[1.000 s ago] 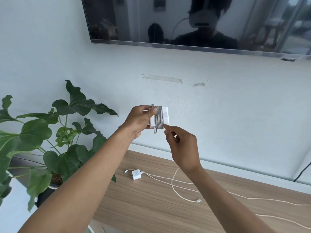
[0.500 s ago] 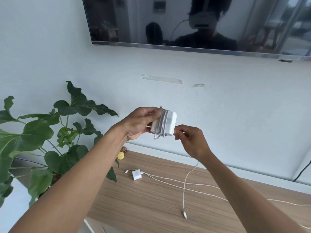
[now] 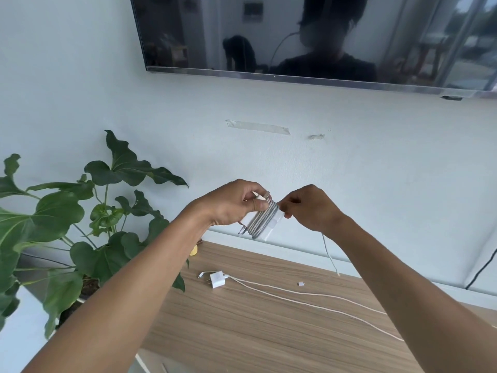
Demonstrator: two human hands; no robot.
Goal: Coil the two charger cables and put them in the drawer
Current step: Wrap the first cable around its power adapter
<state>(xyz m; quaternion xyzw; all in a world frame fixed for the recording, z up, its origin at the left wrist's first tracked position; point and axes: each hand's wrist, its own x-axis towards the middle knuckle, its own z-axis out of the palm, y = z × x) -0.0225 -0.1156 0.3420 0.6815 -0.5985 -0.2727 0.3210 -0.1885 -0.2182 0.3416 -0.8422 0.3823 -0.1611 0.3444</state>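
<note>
On the wooden table (image 3: 269, 332) nearest the camera, the second charger (image 3: 216, 279) lies uncoiled, its white cable (image 3: 309, 297) trailing off to the right. A small loose white piece (image 3: 301, 284) sits just beyond that cable; what it is cannot be told.

Above the table, both hands hold the first charger (image 3: 273, 223) in the air. The left hand (image 3: 234, 204) is closed around its upper left end, thumb across the grey windings (image 3: 262, 220). The right hand (image 3: 309, 208) is closed too, pinching the cable beside the block, and a short free tail (image 3: 329, 255) hangs down from it.

The likely trouble is that last stretch: if the tail is left untucked or the pinch loosens, the tight turns could spring off. The dangling end could also catch the cable below. No drawer is in view.

Behind stand a leafy plant (image 3: 67, 224) and a wall-mounted screen (image 3: 309, 36). No brand, label or writing is legible anywhere.
</note>
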